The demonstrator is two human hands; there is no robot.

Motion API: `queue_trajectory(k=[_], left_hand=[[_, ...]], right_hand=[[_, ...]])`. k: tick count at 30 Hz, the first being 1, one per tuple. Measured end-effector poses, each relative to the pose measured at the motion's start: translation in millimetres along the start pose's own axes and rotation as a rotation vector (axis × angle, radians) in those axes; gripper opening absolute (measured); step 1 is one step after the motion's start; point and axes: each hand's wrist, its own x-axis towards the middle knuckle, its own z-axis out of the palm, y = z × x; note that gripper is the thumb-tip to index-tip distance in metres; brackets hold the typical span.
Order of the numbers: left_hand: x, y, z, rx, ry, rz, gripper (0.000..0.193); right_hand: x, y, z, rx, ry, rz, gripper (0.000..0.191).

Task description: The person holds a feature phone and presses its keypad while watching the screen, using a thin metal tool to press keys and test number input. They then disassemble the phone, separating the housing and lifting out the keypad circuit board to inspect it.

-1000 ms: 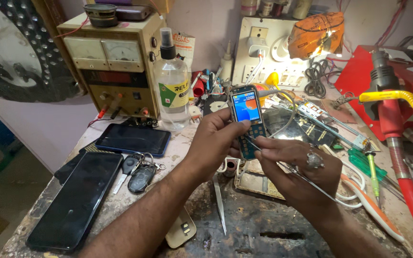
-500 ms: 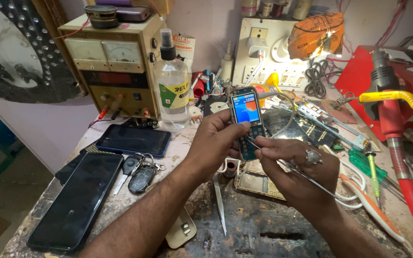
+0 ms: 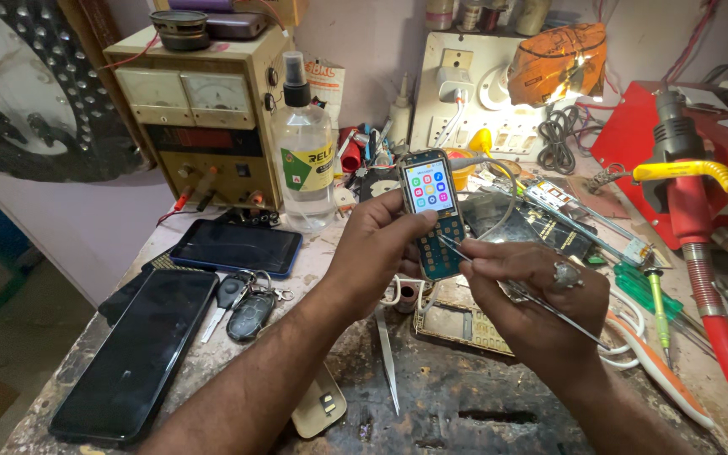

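My left hand (image 3: 378,250) holds a small keypad phone (image 3: 431,212) upright, its screen lit with coloured icons and its keypad bare without a cover. My right hand (image 3: 534,291) pinches thin metal tweezers (image 3: 516,288), their tip touching the phone's keypad area near its right edge. A ring sits on one finger of my right hand. Under both hands lies an opened phone body (image 3: 462,318) on the worn workbench (image 3: 465,404).
A second pair of tweezers (image 3: 388,361) lies by my left forearm. At left lie two dark tablets (image 3: 138,350) (image 3: 236,247) and car keys (image 3: 246,302). Behind stand a beige power supply (image 3: 200,118), a spray bottle (image 3: 305,156) and a switch board (image 3: 465,101). A hot-air gun (image 3: 686,194) and screwdrivers (image 3: 655,297) lie right.
The tweezers' tip has shifted slightly against the keypad; my right hand moved a little lower. The phone stays held upright in my left hand.
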Motion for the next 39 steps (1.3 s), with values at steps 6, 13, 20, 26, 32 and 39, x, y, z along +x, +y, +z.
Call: queue_trajectory(k=[6,13,20,26,32,39], left_hand=[[0.0,-0.1,0.1,-0.002,-0.001,-0.002,0.019],[0.1,0.3,0.2,0.008,0.003,-0.006,0.019],[-1.1,1.3,1.3,0.028,-0.001,0.002,0.021],[-1.1,2.2,0.5,0.016,-0.007,-0.003,0.021],[-0.2,-0.9,0.5,0.028,0.008,-0.005,0.020],[-0.5,-1.7,-1.2,0.023,-0.004,0.008,0.019]], right_hand=[[-0.9,1.5,0.8,0.011,-0.009,0.002,0.018],[-0.5,1.5,0.1,0.010,-0.024,0.013,0.017],[-0.7,1.5,0.2,0.042,-0.038,0.020,0.017],[-1.3,1.0,0.6,0.032,-0.018,0.005,0.018],[-1.1,1.6,-0.1,0.037,-0.026,0.010,0.018],[-1.5,2.2,0.5,0.058,-0.041,0.018,0.018]])
